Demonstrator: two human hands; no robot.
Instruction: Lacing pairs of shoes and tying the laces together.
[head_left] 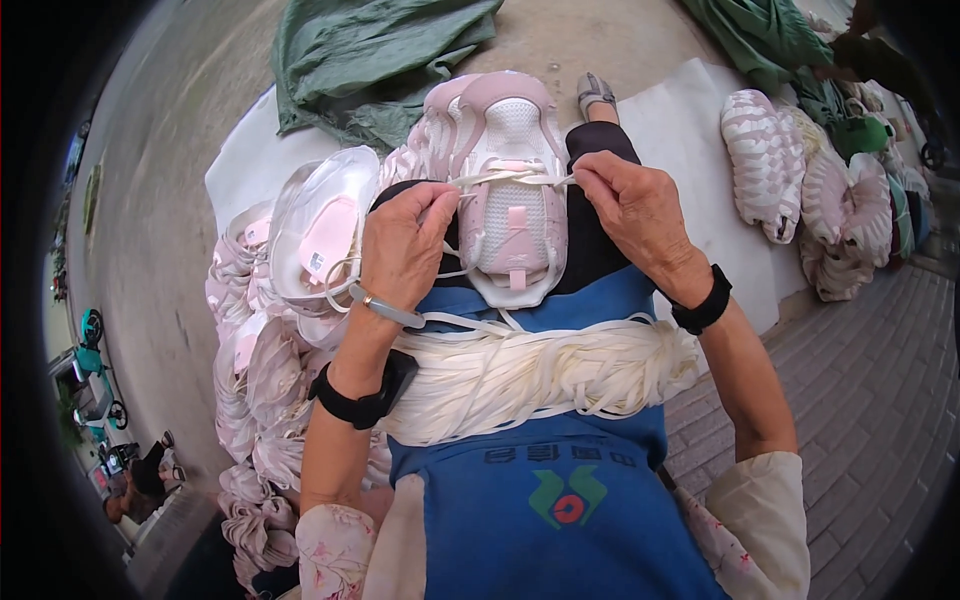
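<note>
A pink and white shoe upper (512,225) lies across my lap, its toe pointing away from me. White shoelace (515,176) runs across its lower eyelets and out to both sides. My left hand (408,240) pinches the lace end at the left of the upper. On the other side my right hand (632,208) grips the opposite end between thumb and fingers, so the lace is stretched between them. A thick bundle of cream laces (540,375) rests over my blue apron (560,480), below the upper.
Stacked pink and white uppers (265,370) are piled at my left; one upper (325,235) there faces upward. More uppers (765,165) sit on white sheeting (700,130) at the right. Green tarpaulin (370,60) lies beyond. Grey paving (850,400) spreads at the lower right.
</note>
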